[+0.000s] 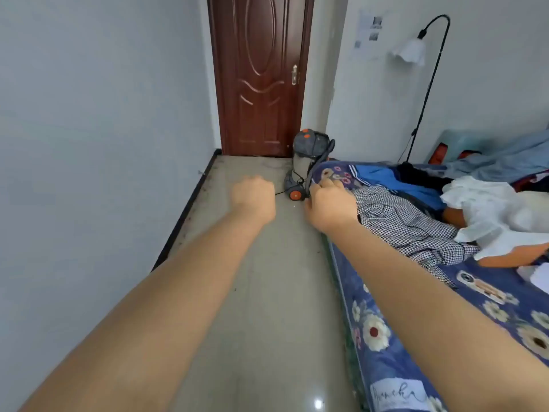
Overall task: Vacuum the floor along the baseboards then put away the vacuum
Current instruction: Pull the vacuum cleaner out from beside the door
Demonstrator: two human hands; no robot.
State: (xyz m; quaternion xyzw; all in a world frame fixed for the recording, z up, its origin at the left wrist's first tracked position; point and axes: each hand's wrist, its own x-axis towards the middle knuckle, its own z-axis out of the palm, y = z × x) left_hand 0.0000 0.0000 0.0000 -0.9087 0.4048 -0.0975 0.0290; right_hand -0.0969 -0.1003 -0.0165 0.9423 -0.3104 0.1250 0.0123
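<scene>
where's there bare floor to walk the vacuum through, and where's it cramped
Bare tile floor runs between the left baseboard and the bed. Cramped by the door: the vacuum stands against the bed corner.

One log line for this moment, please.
left hand fisted, empty | right hand pinching vacuum hose | vacuum parked by door
</scene>
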